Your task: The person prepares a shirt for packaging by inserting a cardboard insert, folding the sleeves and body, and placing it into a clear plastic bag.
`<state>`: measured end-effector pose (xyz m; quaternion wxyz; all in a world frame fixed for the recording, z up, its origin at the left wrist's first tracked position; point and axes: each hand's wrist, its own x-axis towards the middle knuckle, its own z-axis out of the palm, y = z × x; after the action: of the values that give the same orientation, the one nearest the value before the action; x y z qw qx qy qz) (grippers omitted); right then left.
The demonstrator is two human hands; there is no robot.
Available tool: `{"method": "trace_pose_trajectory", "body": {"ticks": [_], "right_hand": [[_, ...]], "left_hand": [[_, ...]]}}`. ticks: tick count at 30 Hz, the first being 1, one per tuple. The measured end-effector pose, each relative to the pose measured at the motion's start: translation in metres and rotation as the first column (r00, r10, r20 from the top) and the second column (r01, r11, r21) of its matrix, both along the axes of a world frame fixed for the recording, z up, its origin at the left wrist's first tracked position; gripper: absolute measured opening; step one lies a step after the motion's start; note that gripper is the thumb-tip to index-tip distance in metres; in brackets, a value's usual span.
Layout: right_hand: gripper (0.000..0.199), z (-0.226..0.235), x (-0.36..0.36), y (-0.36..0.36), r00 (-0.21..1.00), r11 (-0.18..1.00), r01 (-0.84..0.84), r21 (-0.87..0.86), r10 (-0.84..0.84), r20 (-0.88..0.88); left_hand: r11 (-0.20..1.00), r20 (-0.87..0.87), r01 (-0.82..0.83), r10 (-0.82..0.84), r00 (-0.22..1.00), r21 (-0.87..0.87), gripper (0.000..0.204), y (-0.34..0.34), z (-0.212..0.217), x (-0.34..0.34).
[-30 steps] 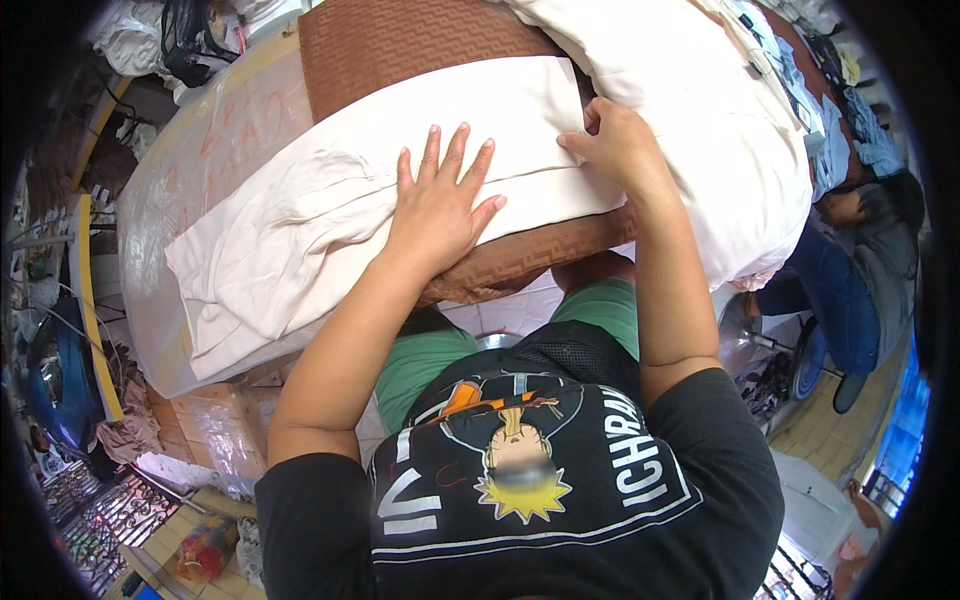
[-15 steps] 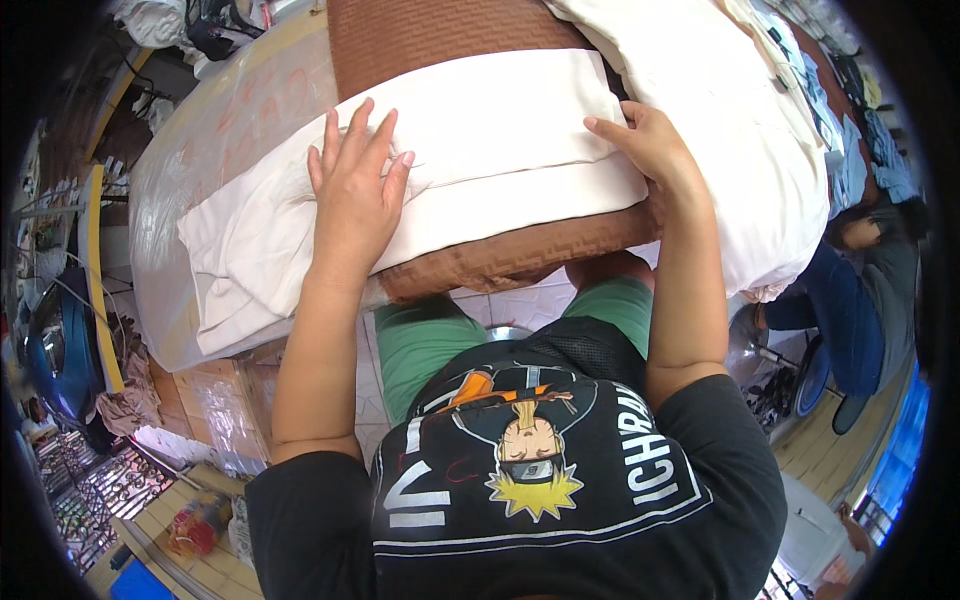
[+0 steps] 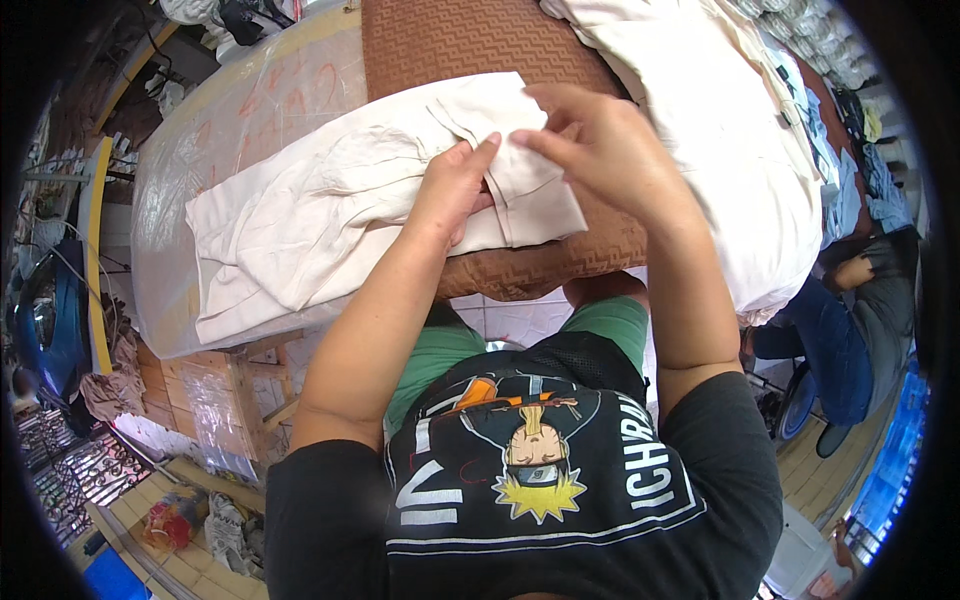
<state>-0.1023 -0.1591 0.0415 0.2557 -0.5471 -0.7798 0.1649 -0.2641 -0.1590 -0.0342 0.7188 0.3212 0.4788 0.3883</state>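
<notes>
A cream-white folded garment (image 3: 300, 215) lies across the table, its left part rumpled; its exact kind does not show. My left hand (image 3: 455, 190) grips a fold near its right end, thumb on top and the other fingers tucked into the cloth. At the garment's right edge, my right hand (image 3: 610, 150) is curled, with thumb and forefinger at the cloth near the far corner. The cloth between the two hands is lifted and slightly blurred. Beneath it are a brown patterned cover (image 3: 470, 45) and, to the left, clear plastic sheeting (image 3: 165, 240).
To the right a large pile of cream-white cloth (image 3: 740, 190) hangs over the table edge. Beyond it lie light-blue garments (image 3: 845, 190). Another person (image 3: 850, 310) sits at the far right. A yellow-edged frame (image 3: 97, 260) and a wooden crate (image 3: 205, 400) stand at the left.
My left hand has moved right and gone from lying spread on the cloth to gripping it. My right hand has shifted slightly left. The garment's right end has been drawn in and lifted.
</notes>
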Motion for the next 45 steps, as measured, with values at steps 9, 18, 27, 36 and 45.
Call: {"method": "trace_pose_trajectory", "body": {"ticks": [9,18,27,36,45], "right_hand": [[0.034,-0.022,0.053,-0.016,0.985,0.961,0.121,-0.248,-0.148,-0.094],[0.047,-0.027,0.038,-0.044,1.0,0.927,-0.001,-0.376,0.008,0.017],[0.027,-0.053,0.015,-0.066,0.986,0.985,-0.148,-0.086,0.154,0.065],[0.011,-0.061,0.013,-0.064,0.98,0.987,-0.157,-0.027,0.159,0.12],[0.01,-0.058,0.014,-0.064,0.979,0.987,-0.157,-0.032,0.16,0.124]], "left_hand": [[0.952,-0.161,0.051,-0.001,0.987,0.303,0.04,0.009,-0.009,0.0],[0.891,-0.46,0.17,0.048,0.887,0.422,0.05,0.023,-0.023,-0.011],[0.814,-0.908,0.456,0.191,0.373,0.359,0.072,0.007,0.021,-0.021],[0.881,-0.952,0.42,0.1,0.288,0.22,0.07,0.019,0.028,-0.013],[0.749,-0.868,0.44,0.445,0.22,0.495,0.048,0.003,0.033,-0.033]]}}
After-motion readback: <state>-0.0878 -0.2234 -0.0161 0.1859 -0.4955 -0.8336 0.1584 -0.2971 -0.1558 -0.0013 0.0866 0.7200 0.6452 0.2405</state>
